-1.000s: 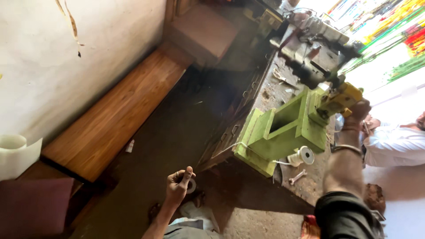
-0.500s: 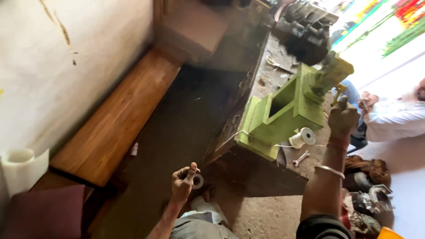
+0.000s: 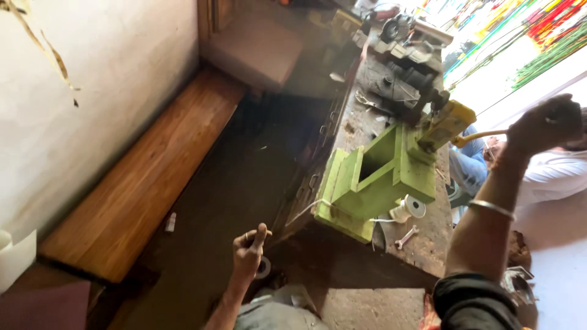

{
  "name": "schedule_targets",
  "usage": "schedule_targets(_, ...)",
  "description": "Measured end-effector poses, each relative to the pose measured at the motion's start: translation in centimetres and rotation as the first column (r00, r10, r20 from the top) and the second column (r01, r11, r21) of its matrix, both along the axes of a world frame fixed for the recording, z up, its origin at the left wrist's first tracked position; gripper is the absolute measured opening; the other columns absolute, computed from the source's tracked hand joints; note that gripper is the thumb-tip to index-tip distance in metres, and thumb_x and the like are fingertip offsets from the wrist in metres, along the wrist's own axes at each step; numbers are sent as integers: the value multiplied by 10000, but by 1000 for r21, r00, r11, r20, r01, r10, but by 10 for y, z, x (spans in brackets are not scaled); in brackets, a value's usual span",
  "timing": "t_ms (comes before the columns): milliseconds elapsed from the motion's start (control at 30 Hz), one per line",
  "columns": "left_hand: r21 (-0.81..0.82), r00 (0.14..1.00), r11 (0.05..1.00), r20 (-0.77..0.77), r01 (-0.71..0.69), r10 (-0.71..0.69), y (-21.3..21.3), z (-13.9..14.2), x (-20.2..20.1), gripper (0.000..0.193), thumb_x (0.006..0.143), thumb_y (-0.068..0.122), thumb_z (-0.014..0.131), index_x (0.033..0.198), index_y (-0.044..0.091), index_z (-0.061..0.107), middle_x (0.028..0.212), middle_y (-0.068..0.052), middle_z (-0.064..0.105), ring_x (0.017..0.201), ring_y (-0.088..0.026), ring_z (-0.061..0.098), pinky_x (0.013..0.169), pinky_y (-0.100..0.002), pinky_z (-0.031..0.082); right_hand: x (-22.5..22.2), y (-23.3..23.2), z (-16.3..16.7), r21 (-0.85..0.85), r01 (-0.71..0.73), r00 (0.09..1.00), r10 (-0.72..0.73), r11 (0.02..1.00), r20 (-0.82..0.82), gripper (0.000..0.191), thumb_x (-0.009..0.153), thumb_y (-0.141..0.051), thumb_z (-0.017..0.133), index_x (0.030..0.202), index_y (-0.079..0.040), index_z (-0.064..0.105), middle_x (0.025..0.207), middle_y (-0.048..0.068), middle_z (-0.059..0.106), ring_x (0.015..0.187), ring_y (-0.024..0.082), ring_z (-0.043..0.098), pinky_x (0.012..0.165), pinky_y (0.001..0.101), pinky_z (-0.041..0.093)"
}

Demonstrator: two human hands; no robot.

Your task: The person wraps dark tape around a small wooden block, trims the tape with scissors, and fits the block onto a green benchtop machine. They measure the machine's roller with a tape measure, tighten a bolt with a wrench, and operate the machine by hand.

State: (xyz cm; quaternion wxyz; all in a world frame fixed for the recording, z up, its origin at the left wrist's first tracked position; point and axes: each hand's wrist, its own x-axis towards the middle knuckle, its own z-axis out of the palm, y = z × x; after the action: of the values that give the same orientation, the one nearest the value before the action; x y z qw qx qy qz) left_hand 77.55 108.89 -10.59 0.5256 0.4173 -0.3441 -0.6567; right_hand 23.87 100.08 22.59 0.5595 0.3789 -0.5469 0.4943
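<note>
A light green hand press stands on a worn workbench, with a yellow head at its top. My right hand is raised at the right and closed around the end of the press's pale lever handle. A metal bangle sits on that wrist. My left hand is low over the dark floor, left of the bench, with its fingers curled on a small grey ring that is partly hidden behind the palm.
A white spool and a small wrench lie on the bench by the press. Dark machine parts crowd the bench's far end. A long wooden bench runs along the wall. Another person in white sits beyond the workbench.
My right hand has left the yellow head of the press and now grips the lever handle farther right. My left hand with the ring has risen slightly; the view has shifted.
</note>
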Motion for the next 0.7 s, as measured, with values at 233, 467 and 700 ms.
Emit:
schedule_targets(233, 76, 999, 997, -38, -17, 20, 11, 2, 5, 345, 921, 339, 750, 788, 26, 808, 497, 118, 402, 436, -5, 303, 417, -259, 170, 37, -39, 6, 386, 90, 979, -152, 918, 134, 410, 1108, -315, 519, 829, -160, 777, 732, 41, 730, 661, 253, 677, 626, 417, 496)
schedule_targets(467, 121, 998, 992, -50, -40, 46, 47, -2, 31, 363, 920, 349, 759, 790, 13, 807, 529, 109, 456, 475, -3, 343, 446, -232, 204, 80, -12, -47, 597, -126, 954, -67, 793, 291, 492, 1154, -441, 602, 900, -67, 797, 726, 171, 702, 638, 319, 714, 564, 436, 526)
schedule_targets(700, 140, 1000, 990, -10, -19, 21, 68, -5, 46, 371, 931, 346, 737, 790, 11, 814, 502, 102, 428, 447, -12, 323, 418, -244, 203, 100, 36, -99, 618, -308, 904, 19, 723, 428, 399, 1075, -332, 539, 868, -101, 790, 656, 130, 697, 636, 314, 719, 601, 436, 552)
